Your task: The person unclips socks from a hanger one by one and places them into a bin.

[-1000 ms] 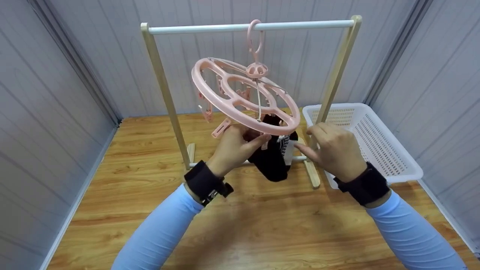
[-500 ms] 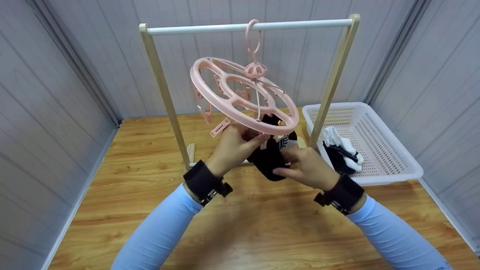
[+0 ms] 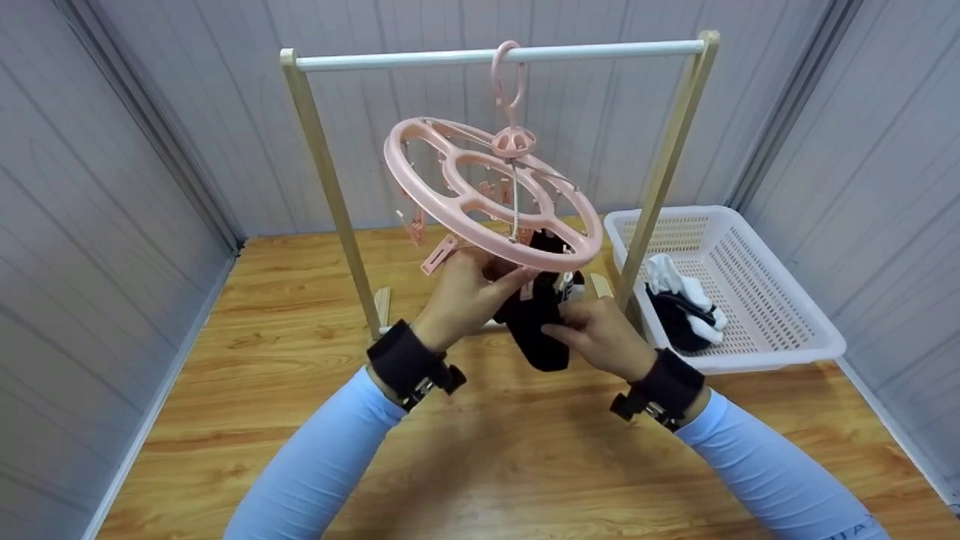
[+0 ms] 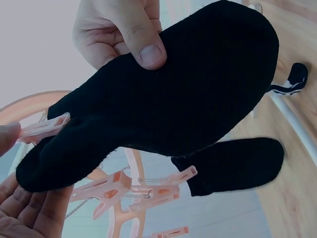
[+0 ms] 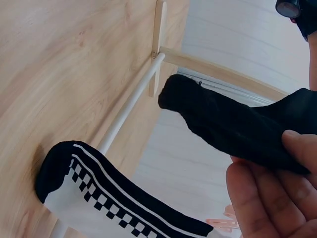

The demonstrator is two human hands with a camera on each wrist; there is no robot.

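The black sock [image 3: 536, 322] hangs under the near, low edge of the pink hanger [image 3: 491, 199], its top caught at a clip [image 4: 42, 130] and its long axis running down and slightly toward you. Your right hand [image 3: 600, 337] pinches the sock partway down, thumb on one face and fingers behind; in the left wrist view the thumb [image 4: 143, 42] presses flat on the cloth. Your left hand [image 3: 461, 296] sits at the sock's top, just under the ring, fingers curled around the clip and the sock end. The left grip is therefore the nearer one to the clip; the right grip is below it on the sock body.

A second black sock [image 4: 233, 166] and a checkered sock [image 5: 109, 193] hang close behind on neighbouring clips, touching or nearly touching the held one. The ring tilts down toward you from the hook [image 3: 506, 71] on the rail [image 3: 600, 51].

Open room lies below and toward you over the wooden floor [image 3: 480, 450]. To the right, the rack post [image 3: 660, 180] stands between the hands and the basket [image 3: 787, 345], which holds more socks [image 3: 679, 304].
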